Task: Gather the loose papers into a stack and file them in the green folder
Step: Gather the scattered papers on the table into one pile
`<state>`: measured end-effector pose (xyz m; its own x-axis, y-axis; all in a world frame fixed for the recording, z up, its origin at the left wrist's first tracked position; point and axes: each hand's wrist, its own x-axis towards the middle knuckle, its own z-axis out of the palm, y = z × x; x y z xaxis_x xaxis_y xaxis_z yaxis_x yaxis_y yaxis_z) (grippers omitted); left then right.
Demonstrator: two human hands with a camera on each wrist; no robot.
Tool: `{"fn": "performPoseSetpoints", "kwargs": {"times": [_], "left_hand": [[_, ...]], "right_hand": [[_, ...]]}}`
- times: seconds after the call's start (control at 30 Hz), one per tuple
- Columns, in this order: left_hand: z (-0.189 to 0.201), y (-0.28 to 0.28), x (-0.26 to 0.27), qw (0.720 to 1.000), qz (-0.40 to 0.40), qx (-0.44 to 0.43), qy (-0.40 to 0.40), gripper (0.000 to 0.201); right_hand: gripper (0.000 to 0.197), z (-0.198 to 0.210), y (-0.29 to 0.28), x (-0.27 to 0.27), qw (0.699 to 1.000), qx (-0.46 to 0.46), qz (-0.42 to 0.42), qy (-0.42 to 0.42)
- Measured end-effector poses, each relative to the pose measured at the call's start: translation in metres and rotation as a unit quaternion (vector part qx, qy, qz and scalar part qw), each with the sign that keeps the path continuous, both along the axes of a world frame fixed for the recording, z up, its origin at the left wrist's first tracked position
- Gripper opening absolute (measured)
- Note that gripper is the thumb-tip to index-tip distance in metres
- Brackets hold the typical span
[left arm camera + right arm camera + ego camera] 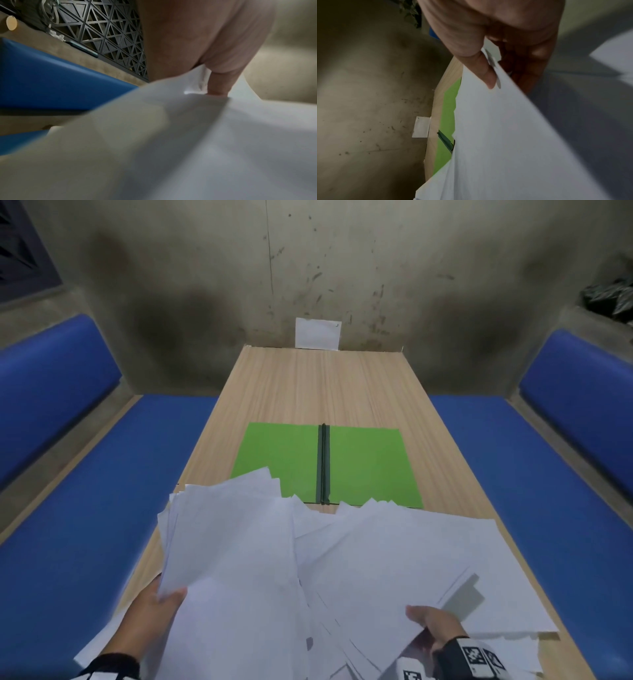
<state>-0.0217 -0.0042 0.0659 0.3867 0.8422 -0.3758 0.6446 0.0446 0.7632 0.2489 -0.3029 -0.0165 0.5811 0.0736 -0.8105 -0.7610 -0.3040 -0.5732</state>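
Note:
Several white papers (342, 570) lie fanned and overlapping across the near half of the wooden table (325, 385). My left hand (161, 607) pinches a sheaf of the papers (188, 135) at its near left corner, thumb on top. My right hand (431, 625) pinches another bunch of the papers (496, 128) near the front right, thumb (486, 73) over the sheet and fingers beneath. The green folder (363, 463) lies open and flat beyond the papers, its dark spine (323, 463) running down the middle. Paper corners overlap its near edge.
Blue padded benches (102, 491) run along both sides of the table. A grey wall stands at the far end with a small white card (318, 333) against it. A dark lattice screen (102, 33) rises behind the left bench.

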Motion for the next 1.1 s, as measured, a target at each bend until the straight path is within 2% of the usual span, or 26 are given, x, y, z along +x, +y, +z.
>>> {"fn": "performPoseSetpoints", "kwargs": {"times": [0.07, 0.13, 0.2, 0.27, 0.4, 0.53, 0.67, 0.73, 0.9, 1.1], "left_hand": [[0.001, -0.001, 0.001, 1.0, -0.002, -0.001, -0.007, 0.036], [0.001, -0.001, 0.0, 1.0, -0.001, -0.005, -0.014, 0.035], [0.0, -0.002, -0.001, 1.0, -0.004, -0.009, -0.019, 0.034], [-0.002, -0.001, -0.002, 1.0, -0.007, -0.019, -0.022, 0.035], [-0.003, 0.002, -0.004, 0.999, -0.001, -0.019, -0.038, 0.023], [-0.008, 0.012, -0.01, 0.998, 0.025, -0.03, -0.047, 0.033], [-0.009, 0.024, -0.015, 0.995, 0.077, -0.02, -0.067, 0.046], [-0.009, 0.029, -0.017, 0.99, 0.106, -0.023, -0.093, 0.043], [-0.009, 0.034, -0.022, 0.975, 0.145, -0.018, -0.168, 0.037], [0.0, 0.036, -0.017, 0.951, 0.142, -0.083, -0.261, 0.039]], "right_hand": [[0.023, -0.004, 0.004, 0.004, 1.0, -0.022, 0.003, -0.009], [0.056, -0.017, 0.008, 0.011, 0.997, -0.051, 0.001, -0.053], [0.07, -0.014, 0.012, 0.012, 0.991, -0.103, -0.003, -0.091], [0.067, -0.007, 0.013, 0.012, 0.986, -0.118, -0.014, -0.113], [0.035, 0.003, 0.007, 0.018, 0.98, -0.086, -0.058, -0.171], [0.042, 0.039, -0.002, 0.026, 0.96, -0.056, -0.092, -0.259], [0.042, 0.064, -0.032, 0.052, 0.945, -0.035, -0.121, -0.301], [0.041, 0.069, -0.048, 0.063, 0.936, -0.036, -0.138, -0.321], [0.041, 0.068, -0.075, 0.075, 0.938, -0.047, -0.169, -0.299], [0.039, 0.055, -0.063, 0.058, 0.951, -0.034, -0.14, -0.275]]}}
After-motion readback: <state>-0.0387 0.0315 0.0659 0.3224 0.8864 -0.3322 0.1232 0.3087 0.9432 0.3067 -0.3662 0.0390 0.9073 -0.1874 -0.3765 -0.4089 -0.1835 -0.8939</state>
